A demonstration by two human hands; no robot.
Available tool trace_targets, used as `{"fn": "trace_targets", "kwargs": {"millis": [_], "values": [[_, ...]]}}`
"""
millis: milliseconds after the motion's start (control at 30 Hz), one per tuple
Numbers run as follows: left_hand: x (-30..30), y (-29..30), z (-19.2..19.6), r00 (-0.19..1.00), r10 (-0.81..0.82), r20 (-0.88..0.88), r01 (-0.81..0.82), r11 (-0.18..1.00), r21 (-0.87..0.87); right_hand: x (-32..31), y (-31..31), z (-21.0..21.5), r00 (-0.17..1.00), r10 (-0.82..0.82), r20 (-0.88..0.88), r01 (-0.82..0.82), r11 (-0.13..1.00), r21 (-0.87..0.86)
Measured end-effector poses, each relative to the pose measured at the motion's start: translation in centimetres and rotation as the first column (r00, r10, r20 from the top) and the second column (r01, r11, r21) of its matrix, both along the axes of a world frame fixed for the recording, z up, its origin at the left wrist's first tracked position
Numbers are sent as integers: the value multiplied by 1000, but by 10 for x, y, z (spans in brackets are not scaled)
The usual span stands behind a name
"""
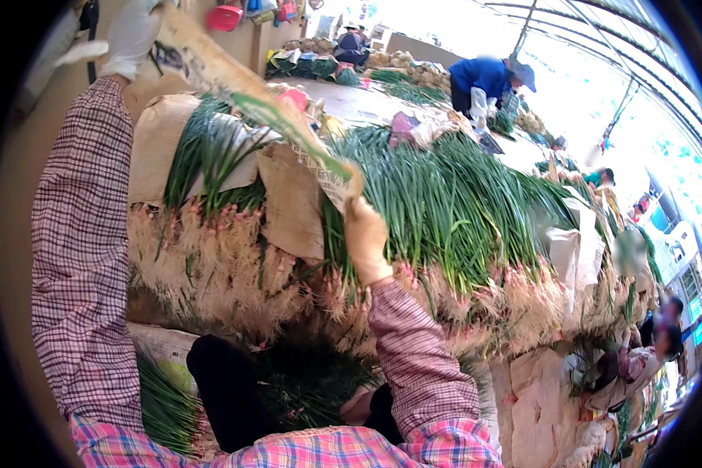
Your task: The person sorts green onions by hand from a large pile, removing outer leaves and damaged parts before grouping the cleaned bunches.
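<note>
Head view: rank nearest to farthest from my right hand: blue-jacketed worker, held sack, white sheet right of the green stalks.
1. Held sack: in your right hand.
2. White sheet: right, beside the stalks.
3. Blue-jacketed worker: far back, upper right.

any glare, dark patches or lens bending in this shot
Head view: strong glare bleaches the upper right around the roof frame; head view: deep shadow swallows detail in the greens between the dark trouser legs; head view: fisheye bows the frame toward the black rim; head view: the sack strip and right hand read fairly clearly, the left hand paler.
</note>
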State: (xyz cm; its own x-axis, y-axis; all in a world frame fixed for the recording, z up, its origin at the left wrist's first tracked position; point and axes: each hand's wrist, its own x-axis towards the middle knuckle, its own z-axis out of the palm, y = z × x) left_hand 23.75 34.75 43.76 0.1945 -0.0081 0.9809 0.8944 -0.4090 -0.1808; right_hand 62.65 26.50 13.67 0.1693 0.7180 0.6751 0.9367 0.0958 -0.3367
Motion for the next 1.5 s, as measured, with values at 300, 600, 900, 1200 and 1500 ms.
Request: {"fn": "trace_targets", "kwargs": {"millis": [300, 600, 900, 1200, 1500], "values": [[110, -86, 8, 747, -653, 120, 639, 756, 140, 6, -18, 218, 808, 589, 2, -487, 666, 565], [306, -195, -45, 175, -902, -395, 970, 226, -86, 56, -153, 285, 669, 636, 385, -738, 632, 237], [339, -276, -82, 307, -859, -410, 923, 374, -93, 148, -410, 263, 994, -23, 103, 19, 999, 42], [298, -180, -313, 577, -739, 347, 757, 325, -567, 211, -647, 134, 356, -653, 668, 926, 341, -160], [272, -310, -575, 313, -947, 68, -577, -247, -778, 143, -668, -250, 965, -225, 134, 71, -267, -961]]}}
